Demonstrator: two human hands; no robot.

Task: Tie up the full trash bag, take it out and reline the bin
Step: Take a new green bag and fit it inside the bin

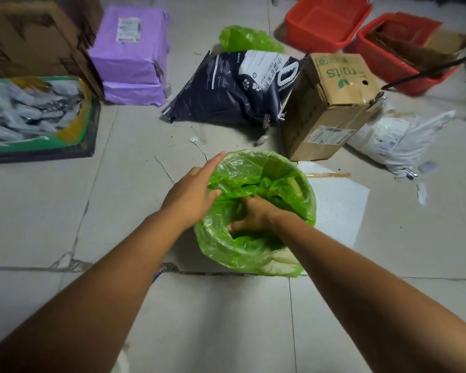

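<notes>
From the head camera, looking down, a small pale bin [280,261] stands on the tiled floor, its mouth wrapped by a translucent green liner [253,249] folded over the rim on the near and far sides. The right hand [256,214] is down inside the mouth, fingers curled into the loose film, apparently pressing it toward the bottom; whether they pinch it or only push, I cannot tell. The left hand [191,192] rests on the rim's left side, fingers extended and flat, thumb hooked over the green edge, steadying rather than gripping. A second bunched green bag [245,39] lies well apart on the floor beyond a dark cat-litter sack [226,90], presumably the full one already removed. The slack film lies directly below the right fingers, so that hand is better placed to seat it.
</notes>
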